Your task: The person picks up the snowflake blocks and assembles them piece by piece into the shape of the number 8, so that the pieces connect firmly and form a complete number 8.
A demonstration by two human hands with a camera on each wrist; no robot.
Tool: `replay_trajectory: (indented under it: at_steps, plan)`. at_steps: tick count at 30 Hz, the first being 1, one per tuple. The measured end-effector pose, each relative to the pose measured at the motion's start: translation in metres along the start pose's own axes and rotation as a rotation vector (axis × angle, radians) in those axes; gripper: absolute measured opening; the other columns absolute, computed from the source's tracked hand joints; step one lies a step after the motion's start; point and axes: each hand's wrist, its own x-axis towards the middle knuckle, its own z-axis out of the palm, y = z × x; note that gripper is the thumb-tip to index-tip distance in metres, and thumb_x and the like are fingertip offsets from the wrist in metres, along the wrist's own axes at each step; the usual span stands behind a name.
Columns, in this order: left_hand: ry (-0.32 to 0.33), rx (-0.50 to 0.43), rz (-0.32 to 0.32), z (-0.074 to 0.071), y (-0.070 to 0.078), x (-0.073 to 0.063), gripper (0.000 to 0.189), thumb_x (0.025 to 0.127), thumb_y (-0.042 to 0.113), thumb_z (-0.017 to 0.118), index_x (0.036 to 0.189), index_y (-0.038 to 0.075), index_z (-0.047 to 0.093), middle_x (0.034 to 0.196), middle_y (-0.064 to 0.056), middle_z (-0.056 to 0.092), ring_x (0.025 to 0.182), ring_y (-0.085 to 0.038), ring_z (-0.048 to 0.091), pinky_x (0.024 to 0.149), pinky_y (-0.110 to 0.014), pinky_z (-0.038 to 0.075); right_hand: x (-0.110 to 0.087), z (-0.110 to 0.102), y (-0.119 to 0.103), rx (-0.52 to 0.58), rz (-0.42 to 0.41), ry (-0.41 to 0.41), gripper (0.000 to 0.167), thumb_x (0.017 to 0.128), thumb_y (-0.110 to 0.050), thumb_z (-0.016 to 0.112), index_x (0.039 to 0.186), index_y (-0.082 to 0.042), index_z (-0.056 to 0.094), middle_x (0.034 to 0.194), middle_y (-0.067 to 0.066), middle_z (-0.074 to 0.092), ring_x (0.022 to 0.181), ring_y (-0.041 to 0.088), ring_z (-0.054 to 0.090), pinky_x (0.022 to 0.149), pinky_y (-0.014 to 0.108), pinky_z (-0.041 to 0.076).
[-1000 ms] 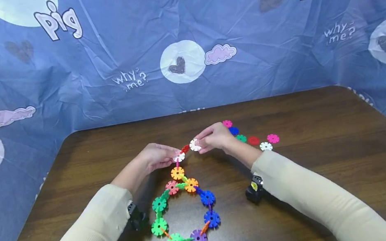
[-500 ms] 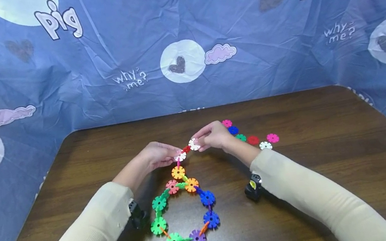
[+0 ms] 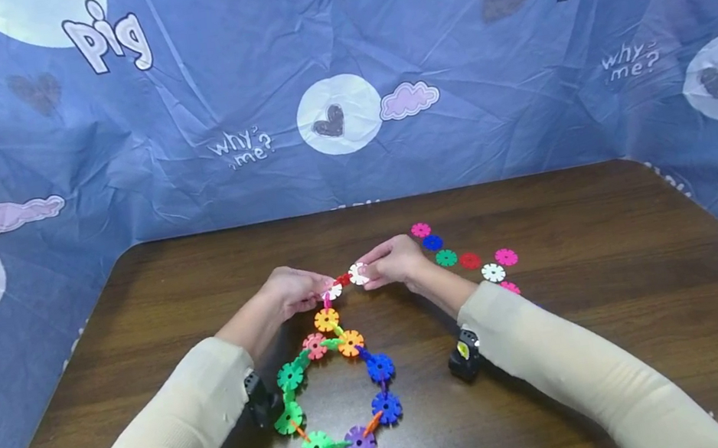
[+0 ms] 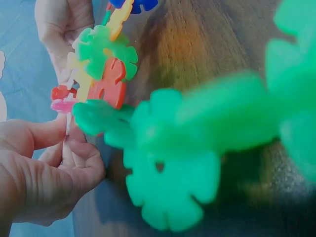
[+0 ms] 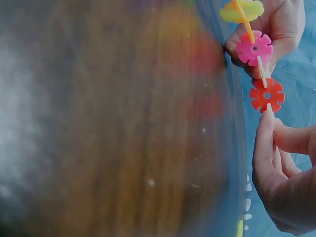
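Disc chain gripped at its far end by both hands

The disc chain consists of notched plastic discs slotted together at angles. It is located slightly left of center on the wooden table, with its far end between the hands. Order of parts at that end: first white disc, red disc, second white disc. The red disc joins the first white disc on one side; its opposite edge meets the second white disc. Seating depth at that joint cannot be told.

Left hand: thumb and fingers pinch the first white disc. Right hand: thumb and fingers pinch the second white disc.

From the first white disc, a pink disc and an orange disc lead to a closed ring. Green discs form its left side, blue discs its right side; a purple disc sits on the near side.

Loose discs in pink, blue, green, red and white lie flat, apart from the chain, beyond the right forearm. Each cream sleeve ends near a black wrist camera. Blue printed fabric stands behind the table.
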Motion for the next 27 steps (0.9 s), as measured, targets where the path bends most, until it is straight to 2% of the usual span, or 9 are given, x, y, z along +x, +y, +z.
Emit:
replay_trajectory:
  at_steps: [6, 14, 20, 23, 27]
  plan:
    - [0.05, 0.062, -0.006, 0.005, 0.004, -0.001, 0.029, 0.091, 0.007, 0.063, 0.116, -0.007, 0.065, 0.057, 0.006, 0.055, 0.054, -0.004, 0.047, 0.052, -0.014, 0.042, 0.001, 0.001, -0.003, -0.066, 0.025, 0.018, 0.023, 0.081, 0.009, 0.068, 0.104, 0.012, 0.067, 0.08, 0.013, 0.065, 0.052, 0.011, 0.063, 0.058, 0.025, 0.058]
    - [0.106, 0.07, -0.011, 0.009, 0.004, -0.001, 0.026, 0.088, 0.007, 0.067, 0.112, -0.006, 0.068, 0.053, 0.006, 0.054, 0.049, -0.004, 0.046, 0.049, -0.015, 0.041, 0.002, 0.004, 0.002, -0.014, 0.064, -0.006, 0.027, 0.084, 0.01, 0.065, 0.111, 0.013, 0.064, 0.077, 0.009, 0.064, 0.054, 0.01, 0.063, 0.059, 0.023, 0.058]
    - [0.066, 0.065, -0.042, 0.003, 0.003, -0.003, 0.028, 0.09, 0.009, 0.065, 0.115, -0.003, 0.067, 0.061, 0.005, 0.058, 0.057, -0.006, 0.051, 0.056, -0.016, 0.046, 0.0, 0.002, -0.001, -0.008, 0.06, -0.024, 0.027, 0.085, 0.005, 0.067, 0.111, 0.01, 0.066, 0.085, 0.012, 0.066, 0.057, 0.01, 0.065, 0.063, 0.024, 0.059]
    - [0.027, 0.055, -0.051, -0.003, 0.004, -0.005, 0.03, 0.092, 0.01, 0.063, 0.119, -0.002, 0.065, 0.064, 0.005, 0.059, 0.061, -0.006, 0.053, 0.06, -0.016, 0.049, 0.0, 0.0, -0.004, -0.008, 0.054, -0.048, 0.028, 0.086, 0.001, 0.067, 0.114, 0.006, 0.067, 0.098, 0.016, 0.068, 0.063, 0.011, 0.068, 0.07, 0.027, 0.059]
    - [-0.014, 0.041, -0.026, -0.01, 0.006, -0.007, 0.033, 0.092, 0.01, 0.062, 0.122, -0.003, 0.063, 0.066, 0.007, 0.061, 0.063, -0.006, 0.055, 0.063, -0.016, 0.051, -0.002, -0.005, -0.008, -0.035, 0.014, -0.067, 0.031, 0.089, -0.006, 0.066, 0.119, 0.003, 0.065, 0.115, 0.022, 0.068, 0.075, 0.016, 0.072, 0.076, 0.031, 0.059]
